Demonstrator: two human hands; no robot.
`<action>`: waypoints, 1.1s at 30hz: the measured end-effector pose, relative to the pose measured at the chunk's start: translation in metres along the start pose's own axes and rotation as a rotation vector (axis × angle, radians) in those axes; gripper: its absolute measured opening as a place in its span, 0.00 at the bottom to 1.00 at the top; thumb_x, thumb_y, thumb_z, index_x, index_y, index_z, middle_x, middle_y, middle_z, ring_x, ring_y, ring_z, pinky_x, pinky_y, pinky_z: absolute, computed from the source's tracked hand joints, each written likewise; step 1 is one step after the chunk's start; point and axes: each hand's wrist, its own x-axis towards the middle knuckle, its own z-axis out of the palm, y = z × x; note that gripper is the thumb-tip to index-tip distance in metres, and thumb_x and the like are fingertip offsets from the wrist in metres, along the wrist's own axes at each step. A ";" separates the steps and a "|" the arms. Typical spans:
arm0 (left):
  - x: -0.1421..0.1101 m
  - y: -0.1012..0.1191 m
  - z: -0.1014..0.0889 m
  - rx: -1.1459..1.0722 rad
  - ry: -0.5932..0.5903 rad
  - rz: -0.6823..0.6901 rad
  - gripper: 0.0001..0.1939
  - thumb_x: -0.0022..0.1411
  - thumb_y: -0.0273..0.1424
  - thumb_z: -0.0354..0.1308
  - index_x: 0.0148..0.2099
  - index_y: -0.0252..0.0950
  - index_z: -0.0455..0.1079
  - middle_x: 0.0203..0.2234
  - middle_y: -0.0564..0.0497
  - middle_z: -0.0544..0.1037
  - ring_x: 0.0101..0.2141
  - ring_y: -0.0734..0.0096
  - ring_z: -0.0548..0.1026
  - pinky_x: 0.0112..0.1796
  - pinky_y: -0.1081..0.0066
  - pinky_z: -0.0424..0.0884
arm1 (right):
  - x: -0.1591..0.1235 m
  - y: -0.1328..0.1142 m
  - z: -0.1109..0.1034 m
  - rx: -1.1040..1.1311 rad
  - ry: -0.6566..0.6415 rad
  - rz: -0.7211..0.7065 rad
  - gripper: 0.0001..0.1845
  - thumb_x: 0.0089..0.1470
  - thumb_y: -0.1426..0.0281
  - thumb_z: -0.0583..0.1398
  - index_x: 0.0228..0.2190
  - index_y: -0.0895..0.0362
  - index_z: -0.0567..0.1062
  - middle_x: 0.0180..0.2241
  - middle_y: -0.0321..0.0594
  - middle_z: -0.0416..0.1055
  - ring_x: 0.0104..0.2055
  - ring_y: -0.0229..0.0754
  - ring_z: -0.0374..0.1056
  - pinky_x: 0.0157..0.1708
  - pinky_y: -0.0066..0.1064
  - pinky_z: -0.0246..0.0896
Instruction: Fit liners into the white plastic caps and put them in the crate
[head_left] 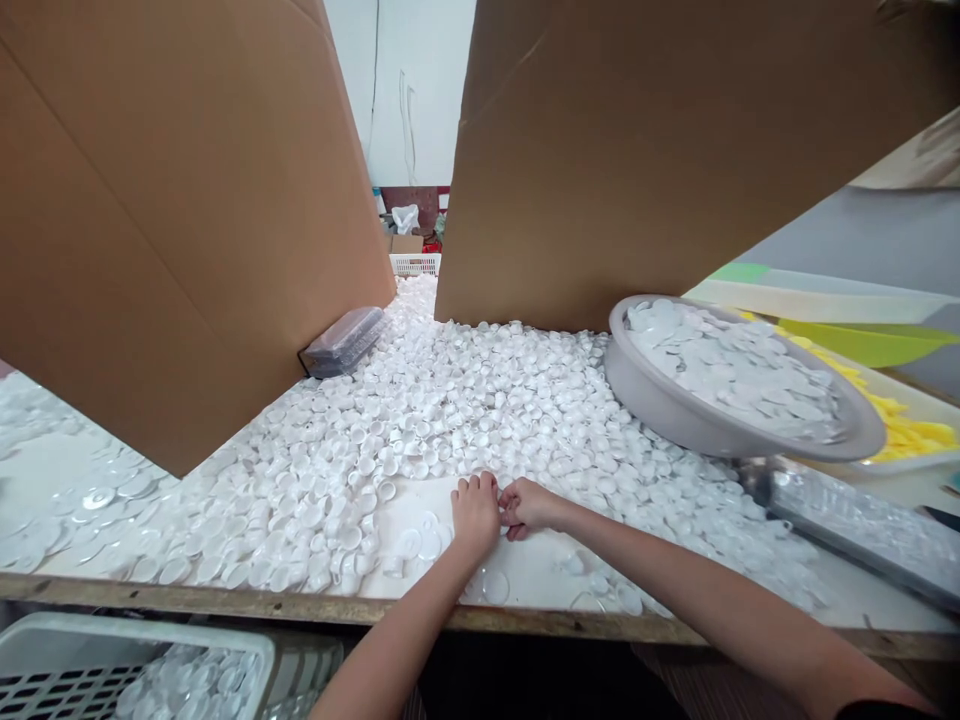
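My left hand (475,515) and my right hand (526,507) meet over a bare patch of the white tabletop (409,500), near its front edge. Fingers on both are closed and bent inward, with the fingertips almost touching. Whatever they pinch between them is too small and too covered to make out. Small white plastic caps (450,410) lie in a thick, spread-out heap beyond and on both sides of the hands. Several thin white discs (426,540) rest just left of my left wrist. A clear disc (495,586) lies below the hands, close to the wooden edge.
Two tall cardboard sheets, one left (172,200) and one right (637,150), stand over the heap. A grey basin (637,385) of white discs sits at right, near yellow pieces (911,430). A clear plastic box (345,343) leans left. A white basket (262,650) stands below the edge.
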 end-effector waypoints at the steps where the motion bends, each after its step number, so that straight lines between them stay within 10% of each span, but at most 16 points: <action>1: 0.000 0.001 0.000 -0.007 0.005 0.006 0.15 0.61 0.35 0.34 0.41 0.38 0.59 0.35 0.48 0.66 0.38 0.66 0.61 0.35 0.68 0.55 | 0.001 0.002 -0.001 0.018 -0.015 -0.001 0.08 0.42 0.76 0.58 0.24 0.60 0.61 0.11 0.32 0.64 0.17 0.35 0.65 0.16 0.21 0.61; 10: -0.003 -0.001 -0.017 -0.077 0.074 0.014 0.15 0.60 0.37 0.38 0.37 0.36 0.63 0.35 0.47 0.68 0.38 0.66 0.63 0.36 0.69 0.55 | -0.012 0.007 0.012 0.035 0.143 -0.100 0.07 0.43 0.75 0.57 0.24 0.60 0.61 0.13 0.33 0.64 0.19 0.37 0.66 0.19 0.24 0.61; 15: -0.025 -0.009 -0.045 -0.444 0.052 -0.096 0.29 0.60 0.42 0.27 0.27 0.35 0.65 0.23 0.48 0.71 0.27 0.72 0.67 0.28 0.73 0.56 | -0.043 0.003 0.035 -0.072 0.405 -0.550 0.03 0.40 0.72 0.58 0.23 0.61 0.68 0.24 0.38 0.68 0.26 0.36 0.66 0.28 0.26 0.63; 20: -0.057 -0.008 -0.066 -0.478 0.237 -0.113 0.26 0.60 0.42 0.30 0.24 0.36 0.62 0.19 0.51 0.68 0.23 0.74 0.66 0.25 0.75 0.54 | -0.068 0.000 0.063 0.093 0.402 -0.799 0.10 0.44 0.68 0.56 0.31 0.59 0.69 0.35 0.41 0.67 0.37 0.37 0.65 0.38 0.27 0.62; 26: -0.077 -0.019 -0.073 -0.528 0.445 0.035 0.22 0.60 0.36 0.28 0.22 0.36 0.56 0.16 0.52 0.62 0.21 0.75 0.62 0.25 0.74 0.54 | -0.086 -0.010 0.084 0.118 0.250 -0.793 0.17 0.44 0.67 0.57 0.39 0.58 0.67 0.33 0.41 0.68 0.36 0.37 0.65 0.38 0.29 0.62; 33: -0.090 -0.028 -0.068 -0.518 0.402 -0.052 0.20 0.58 0.34 0.28 0.20 0.37 0.52 0.17 0.50 0.63 0.22 0.74 0.62 0.26 0.73 0.56 | -0.095 -0.011 0.096 -0.125 0.407 -0.887 0.08 0.47 0.69 0.55 0.30 0.59 0.69 0.27 0.39 0.65 0.30 0.36 0.62 0.31 0.26 0.59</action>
